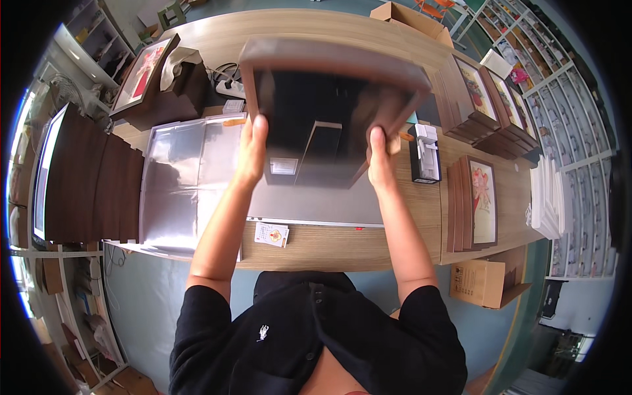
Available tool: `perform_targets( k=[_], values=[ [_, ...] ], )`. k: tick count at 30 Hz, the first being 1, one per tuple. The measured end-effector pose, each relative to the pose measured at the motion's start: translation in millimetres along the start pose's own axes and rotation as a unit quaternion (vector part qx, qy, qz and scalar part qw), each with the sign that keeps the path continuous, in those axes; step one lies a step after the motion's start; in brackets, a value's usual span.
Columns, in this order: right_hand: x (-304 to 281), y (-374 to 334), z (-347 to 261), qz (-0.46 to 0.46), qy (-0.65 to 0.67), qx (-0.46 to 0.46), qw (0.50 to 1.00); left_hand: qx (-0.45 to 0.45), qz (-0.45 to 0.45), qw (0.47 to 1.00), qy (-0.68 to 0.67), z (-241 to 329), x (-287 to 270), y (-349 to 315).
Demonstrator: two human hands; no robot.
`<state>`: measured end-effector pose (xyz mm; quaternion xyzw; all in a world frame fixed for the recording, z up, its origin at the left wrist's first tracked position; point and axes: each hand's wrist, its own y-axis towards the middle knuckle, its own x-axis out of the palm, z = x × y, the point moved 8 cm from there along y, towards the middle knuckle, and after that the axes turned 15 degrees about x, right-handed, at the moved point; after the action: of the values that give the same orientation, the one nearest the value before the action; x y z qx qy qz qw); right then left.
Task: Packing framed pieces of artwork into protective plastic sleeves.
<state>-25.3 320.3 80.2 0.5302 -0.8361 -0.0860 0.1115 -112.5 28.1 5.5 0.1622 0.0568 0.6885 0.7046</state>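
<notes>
I hold up a dark brown picture frame [303,108] above the table, tilted, with its black back toward me. A black stand leg [320,150] and a small white label [284,166] show on that back. My left hand [251,150] grips the left side of the frame, its thumb lying along the edge. On the opposite side my right hand [383,157] is closed around the rim. The fingers behind the frame are mostly hidden. Beneath it lies a flat grey mat [316,204], with small printed cards [271,234] by its near edge.
Clear plastic sheeting [181,178] covers the table's left part. Dark frames stand stacked at left [95,181], back left [141,82], right [472,204] and back right [471,99]. A black box of white slips [426,155] stands right of the mat. Below the right edge sits a cardboard box [480,282].
</notes>
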Motion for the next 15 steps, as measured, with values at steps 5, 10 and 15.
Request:
perform_targets(
  k=[5, 10, 15],
  values=[
    [-20.2, -31.1, 26.4, -0.037, -0.006, -0.028, 0.999, 0.227, -0.037, 0.973, 0.016, 52.7, 52.6, -33.5],
    [-8.9, -38.2, 0.6, 0.055, -0.026, -0.028, 0.998, 0.245, -0.012, 0.965, 0.089, 37.2, 43.7, -38.0],
    [-13.5, -35.0, 17.8, 0.023, -0.022, -0.042, 0.999, 0.26, -0.026, 0.959, 0.113, 42.2, 49.5, -41.1]
  ],
)
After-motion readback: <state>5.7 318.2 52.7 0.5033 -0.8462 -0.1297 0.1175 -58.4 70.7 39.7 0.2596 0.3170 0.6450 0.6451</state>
